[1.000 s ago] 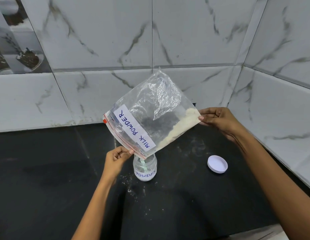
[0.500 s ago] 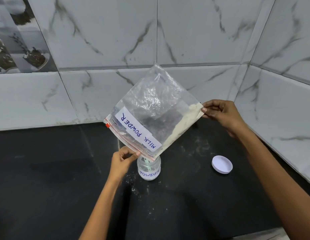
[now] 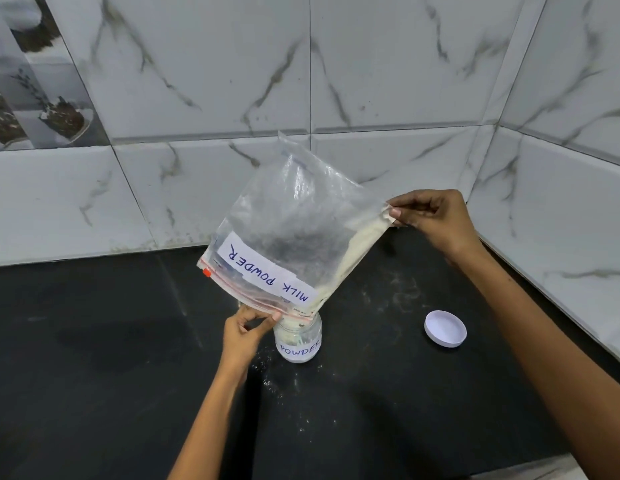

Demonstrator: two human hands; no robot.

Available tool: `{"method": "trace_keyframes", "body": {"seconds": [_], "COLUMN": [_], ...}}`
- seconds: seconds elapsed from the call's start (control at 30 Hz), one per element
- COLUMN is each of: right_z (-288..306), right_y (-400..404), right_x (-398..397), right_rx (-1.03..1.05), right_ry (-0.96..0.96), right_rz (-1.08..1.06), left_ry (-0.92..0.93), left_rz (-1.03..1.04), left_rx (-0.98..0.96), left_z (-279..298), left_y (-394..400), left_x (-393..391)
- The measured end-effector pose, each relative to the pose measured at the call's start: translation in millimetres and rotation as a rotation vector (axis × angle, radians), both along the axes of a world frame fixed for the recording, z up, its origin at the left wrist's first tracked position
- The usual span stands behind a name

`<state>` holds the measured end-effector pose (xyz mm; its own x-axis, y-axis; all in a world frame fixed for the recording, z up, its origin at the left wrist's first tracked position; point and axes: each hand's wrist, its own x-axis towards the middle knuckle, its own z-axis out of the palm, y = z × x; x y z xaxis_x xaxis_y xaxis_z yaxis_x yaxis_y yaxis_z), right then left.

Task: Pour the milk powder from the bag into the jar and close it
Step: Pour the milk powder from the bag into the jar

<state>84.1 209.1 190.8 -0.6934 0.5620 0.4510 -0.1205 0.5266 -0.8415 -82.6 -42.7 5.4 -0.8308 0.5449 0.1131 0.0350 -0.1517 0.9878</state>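
A clear zip bag (image 3: 294, 237) labelled MILK POWDER hangs tilted, mouth down, over a small glass jar (image 3: 298, 342) labelled POWDER on the black counter. Pale powder lies along the bag's lower right edge, down to the corner at the jar's mouth. My left hand (image 3: 248, 332) pinches the bag's zip edge just left of the jar. My right hand (image 3: 428, 218) pinches the raised bottom corner. The jar's white lid (image 3: 445, 329) lies upside down on the counter to the right.
The black counter (image 3: 94, 375) meets marble-tiled walls at the back and right (image 3: 561, 209), forming a corner. Spilled powder specks lie around the jar. A light edge shows at the counter's front right.
My right hand has lifted the bag's bottom corner a little, and the powder has slid further down the edge toward the jar. My left hand stays at the zip edge.
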Motion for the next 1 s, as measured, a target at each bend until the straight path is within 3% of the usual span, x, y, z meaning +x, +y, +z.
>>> {"method": "trace_keyframes", "body": {"seconds": [0.53, 1.0], "right_z": [14, 1], "right_y": [-5, -2], "right_x": [-13, -18], "right_rx": [-0.006, -0.033], "right_ry": [0.016, -0.179], "right_rz": [0.031, 0.070], "left_ry": [-0.008, 0.045], "left_rz": [0.026, 0.065], "left_rx": [0.020, 0.028], "left_z": [0, -5], "left_y": [4, 7], "left_x": [-1, -2]}}
